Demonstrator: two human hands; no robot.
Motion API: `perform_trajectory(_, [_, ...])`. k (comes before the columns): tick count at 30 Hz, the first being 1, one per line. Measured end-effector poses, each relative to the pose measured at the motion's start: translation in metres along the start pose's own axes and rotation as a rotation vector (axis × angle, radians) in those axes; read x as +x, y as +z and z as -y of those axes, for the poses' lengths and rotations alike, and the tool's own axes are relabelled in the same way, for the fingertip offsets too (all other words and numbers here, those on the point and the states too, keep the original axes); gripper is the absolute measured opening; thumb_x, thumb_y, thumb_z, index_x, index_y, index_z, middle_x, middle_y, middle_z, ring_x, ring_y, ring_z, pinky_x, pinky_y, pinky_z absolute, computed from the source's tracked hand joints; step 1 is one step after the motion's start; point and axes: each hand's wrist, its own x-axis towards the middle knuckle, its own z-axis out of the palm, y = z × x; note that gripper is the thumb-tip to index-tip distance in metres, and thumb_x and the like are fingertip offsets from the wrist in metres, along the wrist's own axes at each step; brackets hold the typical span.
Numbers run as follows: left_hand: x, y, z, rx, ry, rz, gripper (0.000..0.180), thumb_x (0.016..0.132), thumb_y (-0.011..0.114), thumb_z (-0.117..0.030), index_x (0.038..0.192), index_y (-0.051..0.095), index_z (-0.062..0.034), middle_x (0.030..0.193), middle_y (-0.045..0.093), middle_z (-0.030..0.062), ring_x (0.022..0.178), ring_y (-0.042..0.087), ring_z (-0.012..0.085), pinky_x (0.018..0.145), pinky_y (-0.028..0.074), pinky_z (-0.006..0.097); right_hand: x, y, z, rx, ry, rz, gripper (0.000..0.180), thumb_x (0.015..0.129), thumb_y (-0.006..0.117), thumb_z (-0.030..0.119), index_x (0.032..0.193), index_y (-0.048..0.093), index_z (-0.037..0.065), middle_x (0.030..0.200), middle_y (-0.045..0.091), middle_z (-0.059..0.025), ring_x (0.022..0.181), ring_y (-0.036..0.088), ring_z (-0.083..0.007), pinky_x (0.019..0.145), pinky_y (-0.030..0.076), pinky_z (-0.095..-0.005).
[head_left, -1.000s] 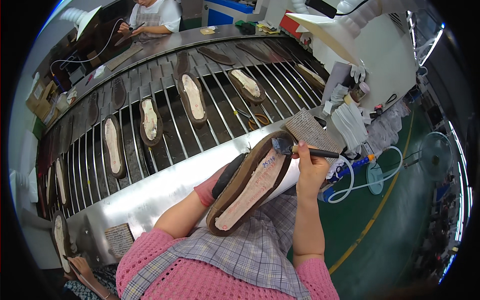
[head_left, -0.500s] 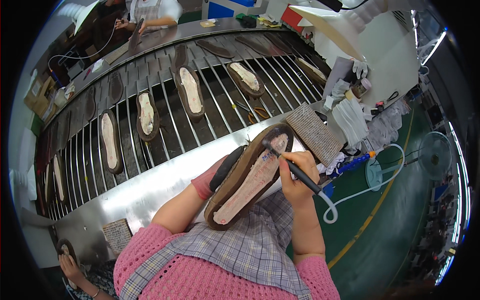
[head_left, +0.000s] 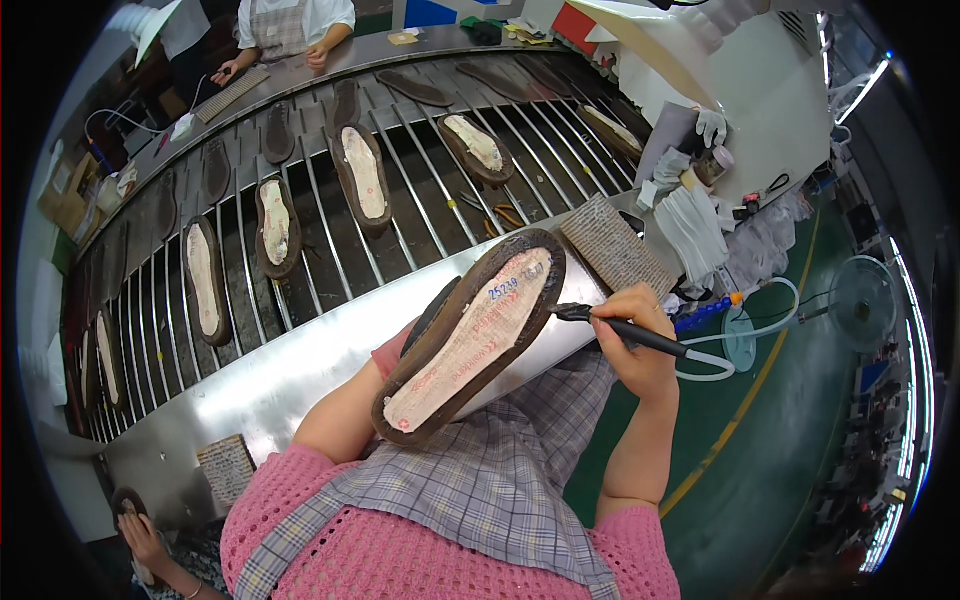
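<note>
A brown shoe upper [head_left: 470, 345], bottom side up with its pale insole showing, slants across my front. My left hand [head_left: 394, 350], in a reddish glove, grips it from behind and beneath; its fingers are mostly hidden. In my right hand [head_left: 645, 362] is a black-handled glue brush [head_left: 662, 343] with a pale hose on its end. The bristle tip sits at the right edge of the shoe upper's toe half; whether it touches, I cannot tell.
Several brown shoe uppers [head_left: 361, 172] and dark soles [head_left: 278, 133] lie on the metal-bar conveyor [head_left: 400, 180] ahead. Right of the shoe is a stained pad [head_left: 618, 245]. Another person's hand [head_left: 145, 540] is at lower left; a co-worker [head_left: 295, 30] stands across.
The brush has moved off the toe area of the insole to its right edge, my right hand shifting right. The shoe upper has moved slightly left and toward me. The far co-worker's hands have lowered.
</note>
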Motion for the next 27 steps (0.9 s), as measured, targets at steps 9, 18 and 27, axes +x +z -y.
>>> perform_trajectory(9, [-0.002, -0.023, 0.005, 0.138, -0.058, -0.034, 0.042, 0.095, 0.057, -0.017, 0.134, 0.050, -0.0060, 0.122, 0.061, 0.0079, 0.103, 0.063, 0.0133, 0.085, 0.054, 0.025, 0.003, 0.031, -0.008, 0.300, 0.379, -0.344, 0.011, 0.088, 0.068, 0.011, 0.090, 0.066, 0.000, 0.080, 0.064, -0.0035, 0.070, 0.057, -0.0070, 0.061, 0.043, -0.0194])
perform_trajectory(18, [0.001, -0.029, 0.006, 0.071, -0.165, -0.065, 0.039, 0.096, 0.055, -0.016, 0.134, 0.050, -0.0062, 0.124, 0.060, 0.0080, 0.104, 0.062, 0.0122, 0.087, 0.052, 0.025, 0.009, 0.023, -0.027, 0.320, 0.309, -0.446, 0.010, 0.090, 0.064, 0.010, 0.090, 0.064, 0.000, 0.082, 0.065, -0.0054, 0.074, 0.057, -0.0088, 0.064, 0.043, -0.0209])
perform_trajectory(27, [0.017, -0.018, 0.005, -0.005, -0.116, -0.012, 0.037, 0.097, 0.053, -0.018, 0.132, 0.051, -0.0069, 0.131, 0.055, 0.0098, 0.109, 0.060, 0.0164, 0.095, 0.048, 0.029, 0.010, 0.021, -0.046, 0.257, 0.243, -0.378, 0.010, 0.087, 0.069, 0.012, 0.088, 0.066, 0.002, 0.082, 0.061, -0.0034, 0.065, 0.049, -0.0073, 0.058, 0.037, -0.0212])
